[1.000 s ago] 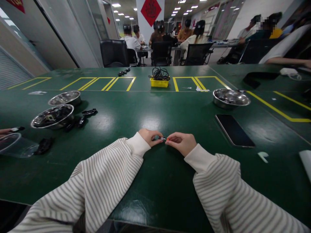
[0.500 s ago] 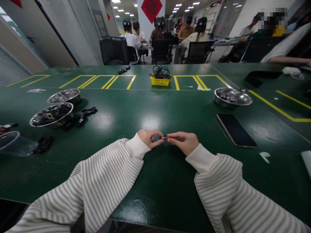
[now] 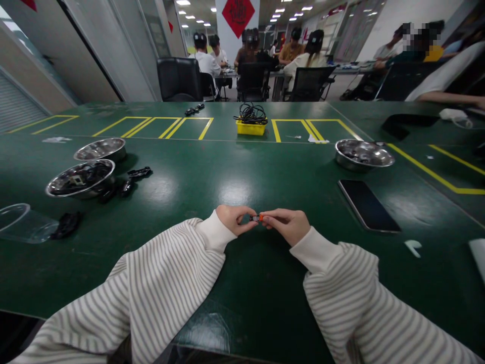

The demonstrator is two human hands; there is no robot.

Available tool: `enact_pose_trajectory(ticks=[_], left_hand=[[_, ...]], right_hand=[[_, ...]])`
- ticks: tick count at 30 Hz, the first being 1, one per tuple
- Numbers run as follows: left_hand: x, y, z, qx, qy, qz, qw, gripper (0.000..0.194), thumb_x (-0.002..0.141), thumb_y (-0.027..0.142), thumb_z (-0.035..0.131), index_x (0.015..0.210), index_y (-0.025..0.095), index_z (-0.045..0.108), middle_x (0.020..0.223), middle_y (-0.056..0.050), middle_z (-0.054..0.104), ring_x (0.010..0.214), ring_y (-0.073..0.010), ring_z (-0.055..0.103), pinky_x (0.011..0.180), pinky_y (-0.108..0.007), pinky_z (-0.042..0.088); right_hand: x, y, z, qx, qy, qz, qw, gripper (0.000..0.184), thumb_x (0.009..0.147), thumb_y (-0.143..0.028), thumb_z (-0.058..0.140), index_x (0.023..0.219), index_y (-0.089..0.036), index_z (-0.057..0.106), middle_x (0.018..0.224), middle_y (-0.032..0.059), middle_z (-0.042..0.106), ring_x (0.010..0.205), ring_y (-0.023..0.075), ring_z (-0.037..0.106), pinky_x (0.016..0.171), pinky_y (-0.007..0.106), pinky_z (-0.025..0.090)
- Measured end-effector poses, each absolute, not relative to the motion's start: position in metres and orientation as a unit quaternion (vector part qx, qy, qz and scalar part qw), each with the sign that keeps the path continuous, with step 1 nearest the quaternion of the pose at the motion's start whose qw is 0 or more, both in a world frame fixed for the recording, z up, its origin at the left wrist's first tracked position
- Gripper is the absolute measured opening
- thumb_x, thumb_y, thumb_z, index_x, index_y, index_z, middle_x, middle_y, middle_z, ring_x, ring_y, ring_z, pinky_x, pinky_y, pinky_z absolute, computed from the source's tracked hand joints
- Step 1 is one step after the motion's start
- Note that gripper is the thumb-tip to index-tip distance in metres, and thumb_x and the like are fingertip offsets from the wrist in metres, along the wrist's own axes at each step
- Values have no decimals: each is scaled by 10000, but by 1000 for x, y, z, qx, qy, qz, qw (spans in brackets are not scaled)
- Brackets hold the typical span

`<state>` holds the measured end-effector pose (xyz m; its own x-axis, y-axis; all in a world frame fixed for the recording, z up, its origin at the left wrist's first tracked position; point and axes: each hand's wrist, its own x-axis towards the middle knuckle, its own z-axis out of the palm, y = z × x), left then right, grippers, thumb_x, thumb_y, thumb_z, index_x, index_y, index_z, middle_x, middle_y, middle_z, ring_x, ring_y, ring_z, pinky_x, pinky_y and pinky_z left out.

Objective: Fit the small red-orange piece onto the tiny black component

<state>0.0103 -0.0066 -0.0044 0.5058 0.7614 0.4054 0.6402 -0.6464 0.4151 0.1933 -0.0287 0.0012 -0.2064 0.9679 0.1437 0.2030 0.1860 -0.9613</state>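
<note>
Above the green table (image 3: 261, 283), my two hands meet at a small part. My left hand (image 3: 235, 219) pinches the dark and silver end of this small part (image 3: 254, 218) between thumb and fingertips. From the other side, my right hand (image 3: 288, 223) pinches a tiny orange piece (image 3: 260, 218) that touches the dark end. Whether the two pieces are joined, I cannot tell; fingertips cover much of them. To the right of my right hand lies a phone (image 3: 368, 206) with a black screen.
At left stand two metal bowls (image 3: 109, 163), the nearer full of black parts, with loose black pieces (image 3: 139, 173) beside them. A clear plastic cup (image 3: 30, 233) lies on its side. A yellow box (image 3: 250, 129) of black cables and another metal bowl (image 3: 364, 164) are farther back.
Both hands still pinch the small part, with slight finger movement; more of the orange piece shows. At far left, another person's hand with a dark object has gone out of view.
</note>
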Motion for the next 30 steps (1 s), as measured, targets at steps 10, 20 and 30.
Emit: enact_pose_trajectory(ticks=[10, 20, 30], left_hand=[[9, -8, -1, 883, 356, 288, 100, 279, 701, 418, 497, 810, 200, 633, 382, 79, 351, 329, -15, 307, 372, -127, 234], [-21, 18, 2, 773, 544, 323, 38, 339, 676, 459, 506, 802, 170, 632, 393, 67, 347, 363, -37, 287, 409, -161, 234], [-128, 66, 24, 602, 784, 144, -50, 384, 685, 451, 474, 955, 196, 571, 671, -21, 567, 578, -136, 499, 467, -200, 258]], right_hand=[[191, -27, 2, -466, -611, 476, 429, 142, 638, -272, 606, 699, -144, 593, 609, 33, 639, 571, 149, 616, 454, 223, 489], [194, -28, 7, -505, -623, 423, 423, 189, 689, -300, 545, 766, -131, 579, 639, 57, 639, 554, 150, 612, 431, 222, 469], [194, -32, 5, -454, -686, 388, 416, 153, 712, -265, 519, 767, -143, 592, 601, 40, 628, 514, 130, 600, 511, 252, 507]])
